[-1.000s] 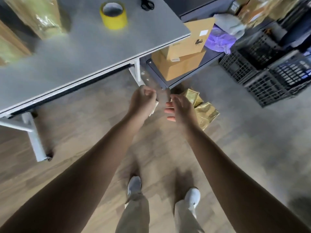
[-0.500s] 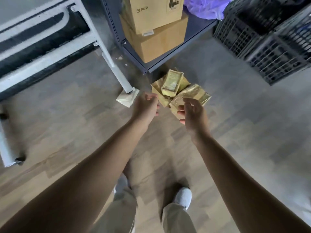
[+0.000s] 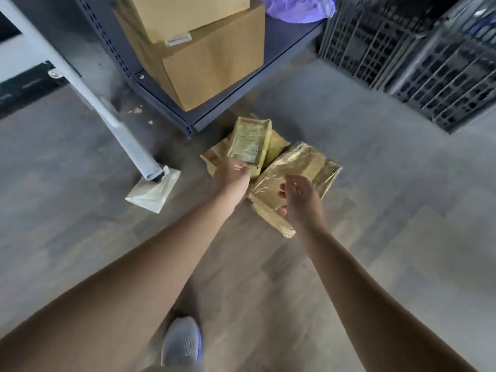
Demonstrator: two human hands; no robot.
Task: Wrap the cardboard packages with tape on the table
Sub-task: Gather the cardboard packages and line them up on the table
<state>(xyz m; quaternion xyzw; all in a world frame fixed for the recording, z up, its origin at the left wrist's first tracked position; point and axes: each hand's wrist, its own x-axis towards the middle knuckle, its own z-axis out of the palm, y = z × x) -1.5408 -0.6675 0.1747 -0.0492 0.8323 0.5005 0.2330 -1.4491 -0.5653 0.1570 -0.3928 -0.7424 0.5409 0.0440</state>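
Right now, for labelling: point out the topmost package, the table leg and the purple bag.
topmost package (image 3: 250, 141): head view, labelled face.
table leg (image 3: 134, 149): head view, lower shaft.
purple bag (image 3: 296, 8): head view, crumpled middle.

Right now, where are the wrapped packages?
In the head view, the wrapped packages lie piled on the floor at centre, in front of the dark shelf, right of the table leg, beneath the left hand and right hand.

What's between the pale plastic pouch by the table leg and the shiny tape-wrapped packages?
Only bare grey floor separates the pouch and the packages, in the head view.
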